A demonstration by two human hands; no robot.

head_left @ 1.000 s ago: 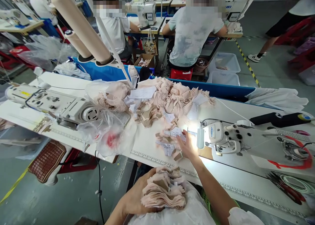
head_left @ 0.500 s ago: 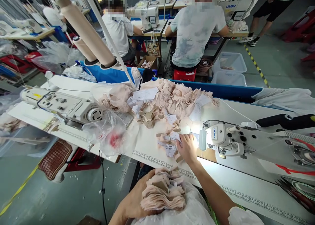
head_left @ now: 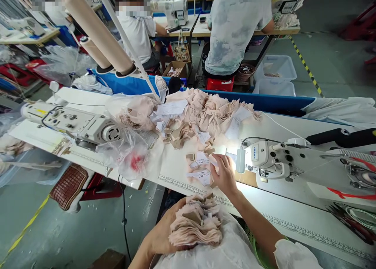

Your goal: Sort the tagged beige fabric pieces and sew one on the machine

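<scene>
My left hand (head_left: 160,235) is closed around a thick stack of pale pink fabric pieces (head_left: 195,224), held low over a white plastic bag (head_left: 217,255) near my lap. My right hand (head_left: 225,173) reaches onto the white table (head_left: 176,169) and rests on small fabric pieces and paper tags (head_left: 202,167), fingers bent on them, just left of the sewing machine head (head_left: 264,159). Whether it grips a piece is hard to see. A big heap of the same pink pieces (head_left: 211,112) lies farther back.
A second sewing machine (head_left: 73,124) lies at the left beside clear plastic bags (head_left: 126,153). Cardboard rolls (head_left: 96,33) lean over the table. Two people sit with backs turned at machines beyond a blue edge (head_left: 264,104). Scissors (head_left: 349,222) lie at the right.
My right hand has shifted slightly among the small pieces near the machine lamp. The left hand keeps the stack. The view has tilted a little.
</scene>
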